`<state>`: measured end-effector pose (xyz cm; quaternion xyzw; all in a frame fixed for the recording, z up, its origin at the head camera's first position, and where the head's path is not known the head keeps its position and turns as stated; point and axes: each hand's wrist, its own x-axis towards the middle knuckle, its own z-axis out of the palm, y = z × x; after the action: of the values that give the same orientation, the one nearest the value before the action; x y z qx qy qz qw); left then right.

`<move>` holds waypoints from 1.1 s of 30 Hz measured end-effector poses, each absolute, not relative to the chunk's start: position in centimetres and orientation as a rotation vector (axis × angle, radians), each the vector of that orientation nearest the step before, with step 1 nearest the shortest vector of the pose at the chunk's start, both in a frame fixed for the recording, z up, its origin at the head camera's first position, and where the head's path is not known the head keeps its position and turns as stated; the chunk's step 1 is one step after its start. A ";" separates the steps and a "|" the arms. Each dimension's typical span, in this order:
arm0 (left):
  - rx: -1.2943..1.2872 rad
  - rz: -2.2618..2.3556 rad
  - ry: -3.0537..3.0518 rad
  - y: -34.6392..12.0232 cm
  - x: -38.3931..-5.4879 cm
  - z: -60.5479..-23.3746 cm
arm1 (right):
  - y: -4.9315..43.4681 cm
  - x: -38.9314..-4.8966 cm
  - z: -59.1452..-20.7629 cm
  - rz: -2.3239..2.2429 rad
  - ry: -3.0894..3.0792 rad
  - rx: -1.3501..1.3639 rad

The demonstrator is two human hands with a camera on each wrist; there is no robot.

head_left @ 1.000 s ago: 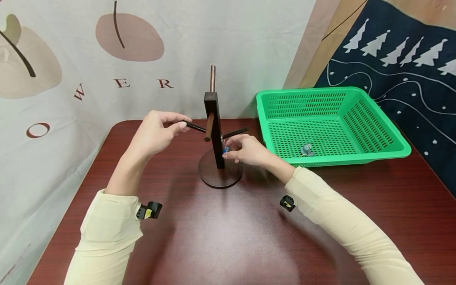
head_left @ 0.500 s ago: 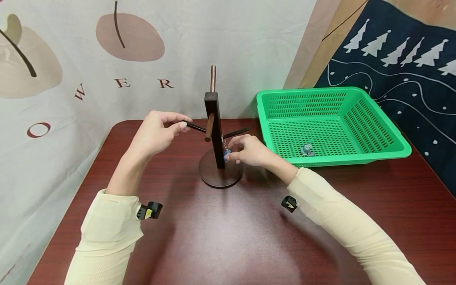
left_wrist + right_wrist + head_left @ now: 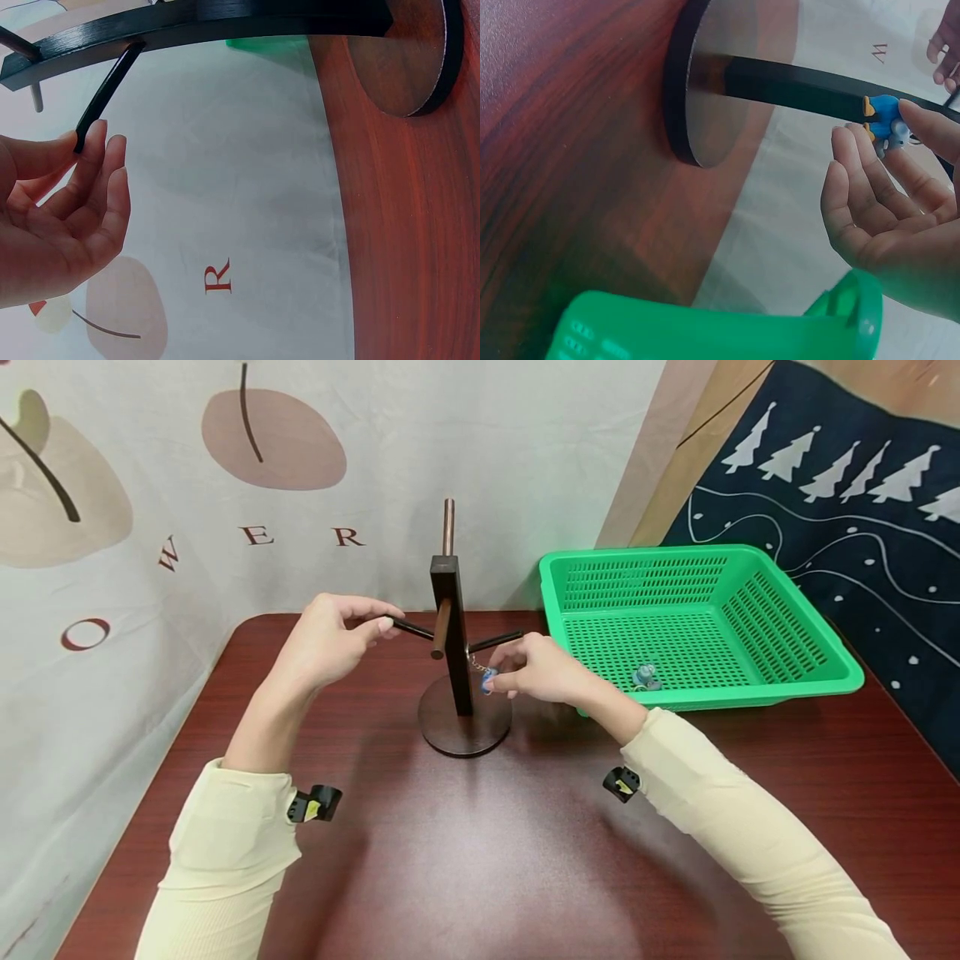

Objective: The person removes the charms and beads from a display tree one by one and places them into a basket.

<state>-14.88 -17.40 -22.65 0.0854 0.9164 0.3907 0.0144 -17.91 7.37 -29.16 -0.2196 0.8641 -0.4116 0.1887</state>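
A dark wooden rack [image 3: 460, 681] with a round base and several pegs stands at mid-table in the head view. My left hand [image 3: 326, 639] pinches the tip of its left peg [image 3: 412, 627] between thumb and index finger; the left wrist view shows the same grip. On the other side, my right hand [image 3: 547, 668] pinches a small blue figurine keychain [image 3: 886, 110] with orange feet. Its short chain [image 3: 478, 665] runs, slanted, up toward the base of the right peg [image 3: 497, 641]. Where the ring hangs is partly hidden by the post.
A green plastic basket [image 3: 645, 554] stands right of the rack, close to my right forearm. Inside lies a small grey-blue keychain [image 3: 645, 675]. A printed white cloth [image 3: 420, 443] hangs behind the reddish-brown table [image 3: 450, 843].
My right hand has drawn the figurine a little to the right, away from the post, and the chain now shows stretched out. The left hand has stayed on its peg.
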 end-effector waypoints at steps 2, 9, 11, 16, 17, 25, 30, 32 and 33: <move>0.263 1.217 2.849 -17.4 -14.9 -22.6 | 7.6 -17.9 -29.0 -1.172 2.413 -0.618; 0.266 1.219 2.852 -17.4 -14.8 -22.6 | 8.4 -17.9 -28.2 -1.191 2.430 -0.628; 0.273 1.220 2.856 -17.4 -14.8 -22.6 | 8.6 -17.9 -27.9 -1.199 2.436 -0.624; 0.272 1.224 2.851 -17.4 -14.8 -22.6 | 9.0 -17.9 -27.4 -1.190 2.459 -0.643; 0.271 1.224 2.851 -17.4 -14.8 -22.6 | 9.1 -17.9 -27.3 -1.186 2.463 -0.651; 0.261 1.221 2.847 -17.3 -14.8 -22.6 | 10.1 -17.9 -26.4 -1.147 2.479 -0.715; 0.258 1.215 2.854 -17.3 -14.8 -22.6 | 10.7 -18.0 -26.2 -1.106 2.488 -0.721; 0.262 1.208 2.865 -17.3 -14.8 -22.6 | 11.0 -18.0 -26.1 -1.096 2.489 -0.718; 0.264 1.205 2.868 -17.3 -14.9 -22.6 | 11.1 -18.1 -26.0 -1.089 2.492 -0.715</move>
<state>-14.85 -17.30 -22.58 0.0845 0.9185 0.3861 0.0098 -18.09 11.08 -26.04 -0.2508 0.8743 -0.3818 0.1639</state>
